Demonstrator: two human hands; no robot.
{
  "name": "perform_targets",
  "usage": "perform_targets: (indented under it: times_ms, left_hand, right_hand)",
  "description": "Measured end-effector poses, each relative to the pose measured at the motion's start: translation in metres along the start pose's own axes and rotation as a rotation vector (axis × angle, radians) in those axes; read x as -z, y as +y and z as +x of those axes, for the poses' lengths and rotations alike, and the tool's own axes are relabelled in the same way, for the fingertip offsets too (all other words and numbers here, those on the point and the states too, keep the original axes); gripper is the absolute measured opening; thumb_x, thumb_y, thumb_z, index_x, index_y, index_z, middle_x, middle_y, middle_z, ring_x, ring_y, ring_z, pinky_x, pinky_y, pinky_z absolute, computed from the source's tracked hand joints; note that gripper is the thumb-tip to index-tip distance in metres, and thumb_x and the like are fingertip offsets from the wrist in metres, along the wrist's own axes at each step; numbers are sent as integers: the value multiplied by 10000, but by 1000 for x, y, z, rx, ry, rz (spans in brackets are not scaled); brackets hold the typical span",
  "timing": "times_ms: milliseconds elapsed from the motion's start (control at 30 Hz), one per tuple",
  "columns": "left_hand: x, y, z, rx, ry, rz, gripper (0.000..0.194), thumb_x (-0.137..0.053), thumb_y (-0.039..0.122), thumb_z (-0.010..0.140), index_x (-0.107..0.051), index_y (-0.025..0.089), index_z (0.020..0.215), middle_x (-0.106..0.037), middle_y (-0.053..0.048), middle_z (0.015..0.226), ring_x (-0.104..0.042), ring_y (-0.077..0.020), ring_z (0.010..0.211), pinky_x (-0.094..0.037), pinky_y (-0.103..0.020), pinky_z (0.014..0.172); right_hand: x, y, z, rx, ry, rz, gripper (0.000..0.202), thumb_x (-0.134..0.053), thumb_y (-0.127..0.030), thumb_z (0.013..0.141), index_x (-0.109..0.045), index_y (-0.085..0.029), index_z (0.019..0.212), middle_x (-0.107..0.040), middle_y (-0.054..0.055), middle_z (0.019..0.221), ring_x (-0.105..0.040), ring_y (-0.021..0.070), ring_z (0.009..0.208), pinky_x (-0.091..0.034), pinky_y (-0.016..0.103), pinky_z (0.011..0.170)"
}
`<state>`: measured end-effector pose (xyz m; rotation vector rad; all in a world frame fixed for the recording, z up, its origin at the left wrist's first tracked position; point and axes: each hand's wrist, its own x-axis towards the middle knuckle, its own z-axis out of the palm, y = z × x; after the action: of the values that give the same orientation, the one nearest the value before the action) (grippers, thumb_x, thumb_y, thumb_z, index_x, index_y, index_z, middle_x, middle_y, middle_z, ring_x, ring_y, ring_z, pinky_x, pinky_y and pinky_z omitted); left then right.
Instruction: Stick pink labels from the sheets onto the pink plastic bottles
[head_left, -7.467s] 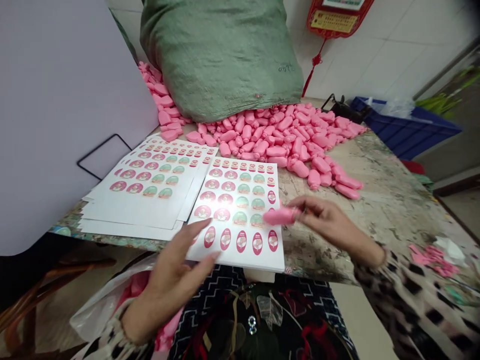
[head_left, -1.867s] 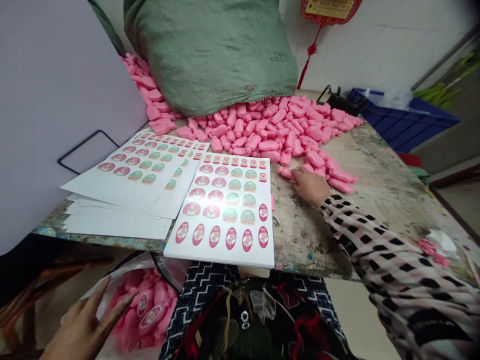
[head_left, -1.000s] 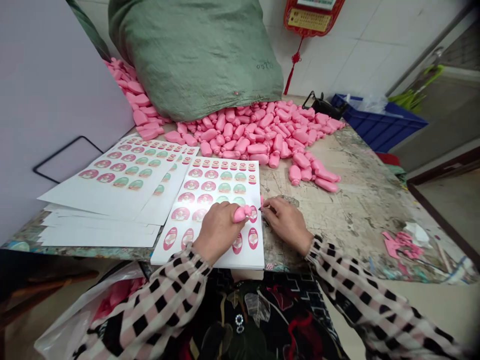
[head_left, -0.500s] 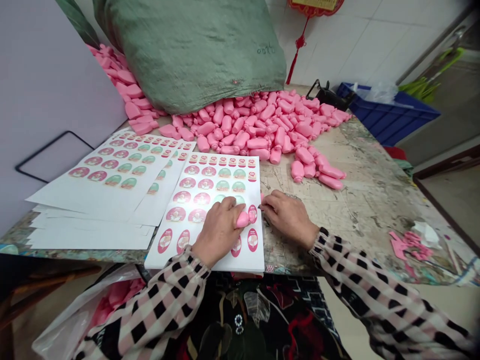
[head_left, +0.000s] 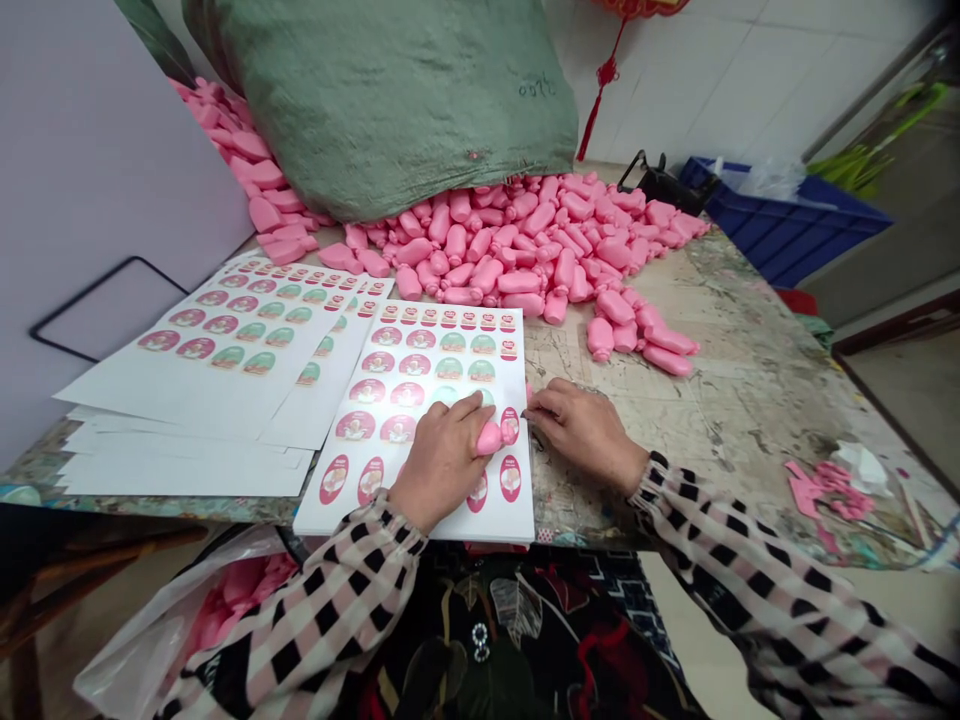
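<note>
My left hand (head_left: 442, 455) rests on a stack of printed sticker sheets (head_left: 420, 380), closed around a small pink plastic bottle (head_left: 490, 438) whose knobbed end points right. That end overlaps a pink oval sticker near the sheet's right edge. My right hand (head_left: 577, 425) is at that same edge, its thumb and fingertips pinched together. A tiny dark point shows at these fingertips, and a bit of pink shows just beyond them; what they hold I cannot make out. Pink and green stickers run in rows across the sheet.
Many pink bottles (head_left: 540, 240) are heaped below a green sack (head_left: 405, 100). More sticker sheets (head_left: 225, 390) are fanned out at left. Pink scraps (head_left: 829, 490) and a white tissue (head_left: 862, 468) lie at right. A blue crate (head_left: 795, 215) stands beyond the table's far right edge.
The whole view has shifted slightly. Both hands keep nearly the same place on the sheet, with the pink bottle still in my left hand.
</note>
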<state>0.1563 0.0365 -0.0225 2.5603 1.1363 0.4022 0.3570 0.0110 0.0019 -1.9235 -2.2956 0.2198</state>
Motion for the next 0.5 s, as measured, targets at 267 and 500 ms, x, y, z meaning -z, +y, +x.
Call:
perform_targets:
  times_ms: [267, 500]
  left_hand:
    - [3, 2, 0, 42, -10, -29, 329, -482, 233, 841, -561, 202, 1159, -543, -81, 1293, -482, -252, 1154, -364, -403, 884]
    - [4, 3, 0, 43, 2, -33, 337, -493, 223, 830, -563, 199, 1159, -538, -84, 1296, -498, -254, 1126, -366, -402, 883]
  right_hand:
    - [5, -10, -1, -49, -40, -36, 226, -433, -337, 907, -636, -239, 902, -615, 21, 897, -583, 161, 782, -310, 267, 599]
    - [6, -9, -1, -64, -47, 1, 211, -450, -333, 894, -640, -243, 880, -619, 20, 885, -577, 161, 780, -316, 265, 610]
